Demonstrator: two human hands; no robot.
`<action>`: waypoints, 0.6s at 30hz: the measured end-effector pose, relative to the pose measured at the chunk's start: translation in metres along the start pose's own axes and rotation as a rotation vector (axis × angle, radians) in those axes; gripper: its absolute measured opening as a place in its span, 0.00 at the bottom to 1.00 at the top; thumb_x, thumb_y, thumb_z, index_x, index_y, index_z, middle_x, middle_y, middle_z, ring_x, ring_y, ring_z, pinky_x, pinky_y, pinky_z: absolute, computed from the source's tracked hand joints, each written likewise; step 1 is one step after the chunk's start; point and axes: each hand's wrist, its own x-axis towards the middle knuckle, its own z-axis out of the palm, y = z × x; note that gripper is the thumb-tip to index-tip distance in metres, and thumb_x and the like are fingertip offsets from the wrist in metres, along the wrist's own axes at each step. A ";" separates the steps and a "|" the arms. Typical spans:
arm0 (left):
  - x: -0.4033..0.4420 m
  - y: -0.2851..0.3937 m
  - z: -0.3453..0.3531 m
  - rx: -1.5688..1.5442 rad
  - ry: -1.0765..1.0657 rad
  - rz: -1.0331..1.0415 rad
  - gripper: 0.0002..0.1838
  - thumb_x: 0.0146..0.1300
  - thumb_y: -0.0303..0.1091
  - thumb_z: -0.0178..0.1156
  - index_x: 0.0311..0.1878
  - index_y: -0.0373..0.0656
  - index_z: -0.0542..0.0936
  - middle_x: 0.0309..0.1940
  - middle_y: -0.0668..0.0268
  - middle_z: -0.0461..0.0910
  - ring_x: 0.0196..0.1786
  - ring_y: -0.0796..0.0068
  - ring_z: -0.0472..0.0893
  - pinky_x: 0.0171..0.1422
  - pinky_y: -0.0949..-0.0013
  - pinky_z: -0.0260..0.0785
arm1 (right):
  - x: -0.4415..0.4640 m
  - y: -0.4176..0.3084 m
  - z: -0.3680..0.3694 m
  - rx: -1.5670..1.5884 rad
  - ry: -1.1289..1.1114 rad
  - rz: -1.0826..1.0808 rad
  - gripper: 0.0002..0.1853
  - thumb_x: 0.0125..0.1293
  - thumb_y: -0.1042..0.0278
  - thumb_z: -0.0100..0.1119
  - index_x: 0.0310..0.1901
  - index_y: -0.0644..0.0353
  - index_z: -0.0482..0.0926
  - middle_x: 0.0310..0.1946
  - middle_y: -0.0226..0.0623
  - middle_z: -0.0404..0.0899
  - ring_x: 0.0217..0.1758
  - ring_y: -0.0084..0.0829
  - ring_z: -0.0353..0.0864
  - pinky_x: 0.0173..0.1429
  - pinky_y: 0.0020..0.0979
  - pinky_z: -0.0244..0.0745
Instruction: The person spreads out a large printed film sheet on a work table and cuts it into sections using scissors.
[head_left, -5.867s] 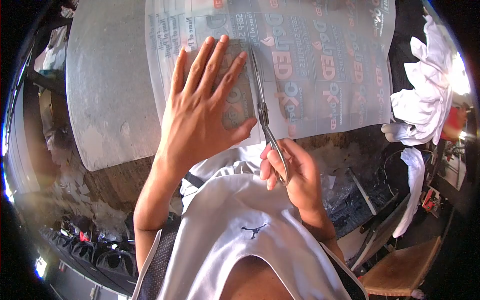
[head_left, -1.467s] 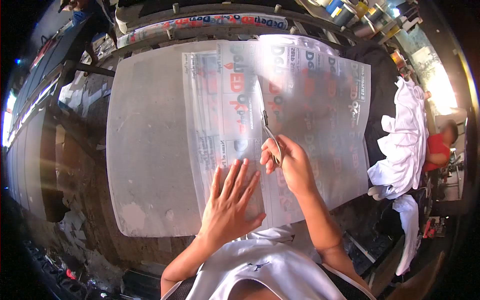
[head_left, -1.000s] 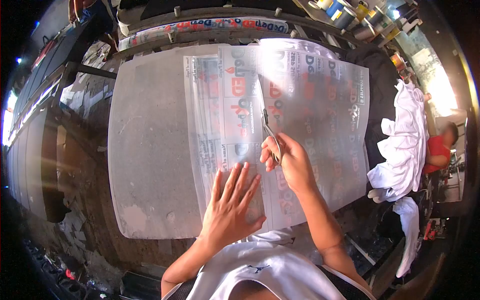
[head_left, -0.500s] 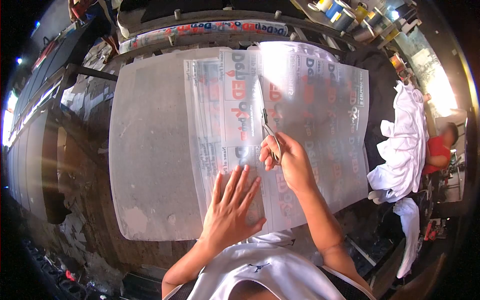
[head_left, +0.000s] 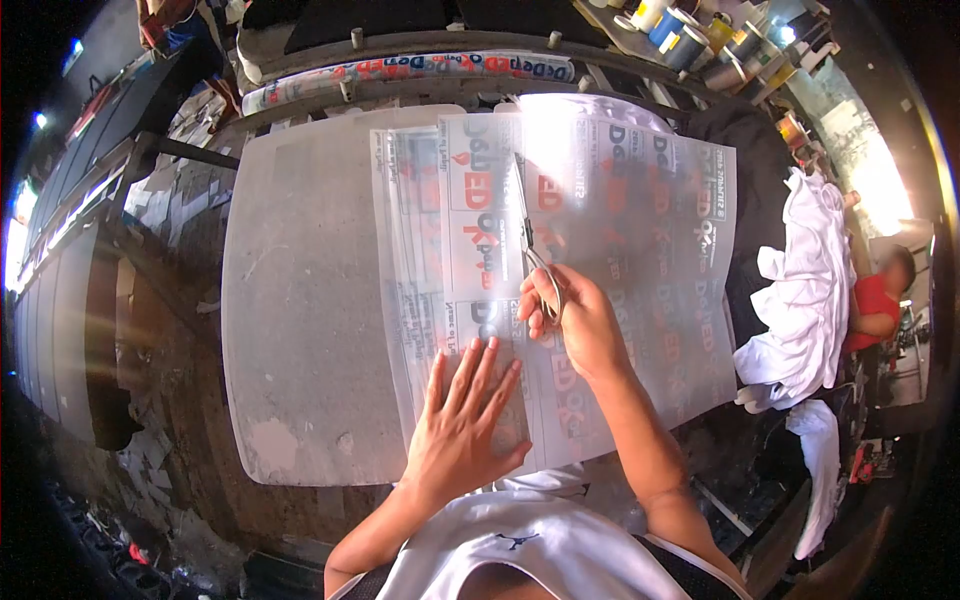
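A large translucent sheet printed with red and blue lettering (head_left: 640, 330) lies over the right part of a grey board (head_left: 300, 300). My left hand (head_left: 465, 425) rests flat on the sheet near its front edge, fingers spread. Metal scissors (head_left: 528, 232) are held by the handles in my right hand (head_left: 572, 315), their blades pointing away from me along a pale strip between printed columns. Whether the blades are parted is too small to tell.
White crumpled cloth (head_left: 800, 290) hangs at the right, with a person in red (head_left: 878, 300) beyond it. A printed roll (head_left: 410, 68) lies behind the board. Spools (head_left: 686, 45) stand at the back right. Another person's arm (head_left: 222, 95) shows at the upper left.
From the oldest frame, the view has widened, and my right hand with the scissors is farther forward over the sheet. My left hand now lies nearer the front edge. In the last second little has moved.
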 end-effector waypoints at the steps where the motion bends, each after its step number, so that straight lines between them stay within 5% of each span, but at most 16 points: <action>1: 0.000 0.000 0.001 0.001 0.002 0.001 0.52 0.60 0.61 0.68 0.82 0.45 0.63 0.85 0.52 0.53 0.88 0.53 0.49 0.90 0.39 0.35 | 0.000 -0.001 0.000 -0.008 0.004 0.003 0.18 0.82 0.52 0.58 0.44 0.62 0.81 0.31 0.30 0.82 0.28 0.18 0.78 0.36 0.23 0.74; 18: 0.000 -0.002 0.004 0.016 0.011 0.010 0.52 0.58 0.64 0.68 0.81 0.47 0.65 0.84 0.48 0.54 0.87 0.49 0.50 0.89 0.38 0.33 | 0.007 -0.001 0.002 0.067 0.005 0.011 0.17 0.82 0.54 0.57 0.46 0.62 0.81 0.32 0.32 0.82 0.30 0.21 0.80 0.38 0.24 0.77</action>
